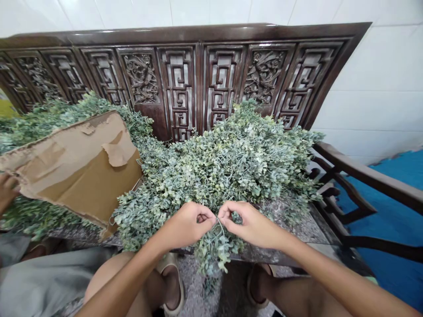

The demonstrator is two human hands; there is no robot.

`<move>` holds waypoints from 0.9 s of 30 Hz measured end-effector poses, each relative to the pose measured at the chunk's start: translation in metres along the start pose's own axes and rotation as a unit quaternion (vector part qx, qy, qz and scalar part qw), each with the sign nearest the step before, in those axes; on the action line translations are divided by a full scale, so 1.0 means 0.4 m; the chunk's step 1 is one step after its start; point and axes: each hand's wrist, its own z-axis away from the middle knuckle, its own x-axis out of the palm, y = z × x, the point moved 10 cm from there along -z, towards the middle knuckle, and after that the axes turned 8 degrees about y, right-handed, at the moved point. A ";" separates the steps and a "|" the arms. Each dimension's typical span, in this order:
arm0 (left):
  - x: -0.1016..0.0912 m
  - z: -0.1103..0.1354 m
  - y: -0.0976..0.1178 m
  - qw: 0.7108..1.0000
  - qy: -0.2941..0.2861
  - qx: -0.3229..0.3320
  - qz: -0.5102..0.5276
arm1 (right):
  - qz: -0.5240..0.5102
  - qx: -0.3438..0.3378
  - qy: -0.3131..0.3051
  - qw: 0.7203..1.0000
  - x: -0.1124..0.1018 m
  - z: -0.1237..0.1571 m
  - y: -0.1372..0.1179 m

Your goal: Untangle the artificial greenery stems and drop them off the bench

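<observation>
Both of my hands meet in front of a large heap of pale green artificial foliage [231, 158] on the bench. My left hand [190, 224] pinches the thin stem end of a leafy sprig [216, 251] between thumb and forefinger. Right beside it, my right hand [246, 222] is closed in a pinch on the same stem. The sprig's small leaves hang down below my fingertips, over the seat's front edge. Fingertips cover the very end of the stem.
A torn cardboard piece [89, 171] lies tilted on more foliage at the left, with another person's hand [8, 191] at its edge. Behind the heap rises a carved dark wooden backrest [198, 88]. A wooden armrest [373, 171] bounds the right side, beside a blue surface [393, 189].
</observation>
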 end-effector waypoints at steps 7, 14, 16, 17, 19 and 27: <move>0.004 -0.006 -0.017 1.000 0.001 -0.020 0.006 | 0.014 -0.014 0.002 1.000 0.000 0.002 -0.004; 0.010 -0.006 -0.028 0.999 0.003 -0.033 0.019 | 0.052 -0.027 0.007 0.998 0.001 0.005 -0.006; 0.016 -0.007 -0.030 0.999 0.006 -0.029 0.036 | 0.065 -0.032 0.014 0.997 0.001 0.006 -0.011; 0.020 -0.008 -0.030 0.999 0.006 -0.026 0.044 | 0.072 -0.033 0.020 0.997 0.000 0.006 -0.012; 0.024 -0.011 -0.031 0.998 0.009 -0.015 0.060 | 0.089 -0.032 0.034 0.995 -0.002 0.007 -0.013; 0.030 -0.015 -0.057 0.997 0.009 -0.048 0.056 | 0.117 -0.036 0.038 0.992 0.001 0.009 -0.006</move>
